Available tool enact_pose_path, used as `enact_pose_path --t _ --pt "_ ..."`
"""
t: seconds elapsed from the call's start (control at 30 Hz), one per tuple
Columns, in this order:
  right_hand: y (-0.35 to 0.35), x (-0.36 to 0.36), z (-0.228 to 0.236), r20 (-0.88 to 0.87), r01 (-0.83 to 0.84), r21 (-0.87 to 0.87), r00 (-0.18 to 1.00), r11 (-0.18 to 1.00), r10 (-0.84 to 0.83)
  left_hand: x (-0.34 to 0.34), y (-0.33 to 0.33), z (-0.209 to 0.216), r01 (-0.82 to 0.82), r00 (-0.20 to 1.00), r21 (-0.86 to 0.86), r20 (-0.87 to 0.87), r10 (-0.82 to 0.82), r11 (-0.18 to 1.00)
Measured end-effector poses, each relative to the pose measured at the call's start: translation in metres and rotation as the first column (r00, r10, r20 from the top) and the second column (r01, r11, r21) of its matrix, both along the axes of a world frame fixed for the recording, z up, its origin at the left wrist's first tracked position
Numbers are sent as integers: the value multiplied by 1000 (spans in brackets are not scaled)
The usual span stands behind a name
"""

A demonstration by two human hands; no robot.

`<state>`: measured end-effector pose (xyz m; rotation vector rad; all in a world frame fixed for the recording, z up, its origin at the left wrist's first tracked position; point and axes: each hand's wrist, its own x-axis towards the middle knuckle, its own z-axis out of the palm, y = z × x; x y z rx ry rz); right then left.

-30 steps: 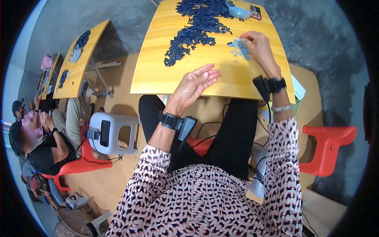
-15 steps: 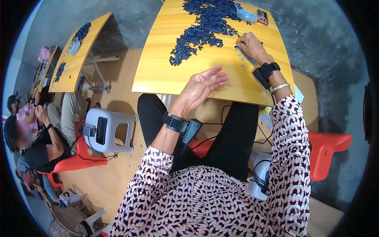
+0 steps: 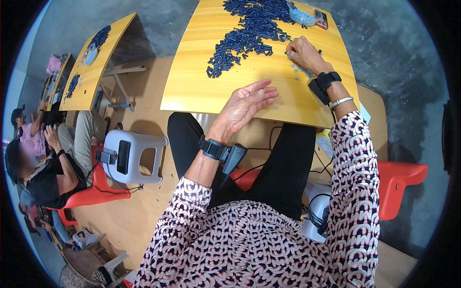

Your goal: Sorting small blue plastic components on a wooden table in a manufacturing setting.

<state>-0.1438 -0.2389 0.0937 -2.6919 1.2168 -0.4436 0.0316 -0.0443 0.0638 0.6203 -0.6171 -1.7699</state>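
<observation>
My left hand [image 3: 249, 102] hovers over the near edge of the yellow table [image 3: 192, 96], palm turned inward. Its fingers are stretched out and nothing shows in them. At the table's right side, my right hand [image 3: 306, 54] is closed, with thumb and fingertips pressed together low over the tabletop. Whatever it pinches is hidden or too small to name. Small clear pieces [image 3: 302, 71] lie scattered beside and under that hand. Farther off, a large heap of small dark blue cylindrical pieces [image 3: 254, 31] spreads toward the table's left.
A clear bowl of pale blue bits [image 3: 301, 17] stands by a dark red-edged flat object [image 3: 321, 20] at the far right. White stools [image 3: 134, 156] and a red stool [image 3: 398, 185] flank me. To the left, another person [image 3: 53, 173] sits near a second table [image 3: 105, 57].
My right hand's fingertips have lowered slightly toward the clear pieces, and the dark bit seen by them earlier is out of sight. My left hand has hardly moved.
</observation>
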Motion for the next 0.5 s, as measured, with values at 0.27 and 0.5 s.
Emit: enact_pose_path --t 0.27,0.5 --pt "44 8 22 421 -45 188 906 981 -39 0 3 0 -34 999 -5 9 34 999" --pt "111 23 6 710 -117 83 704 990 24 -5 2 -5 -201 980 -9 -16 201 980"
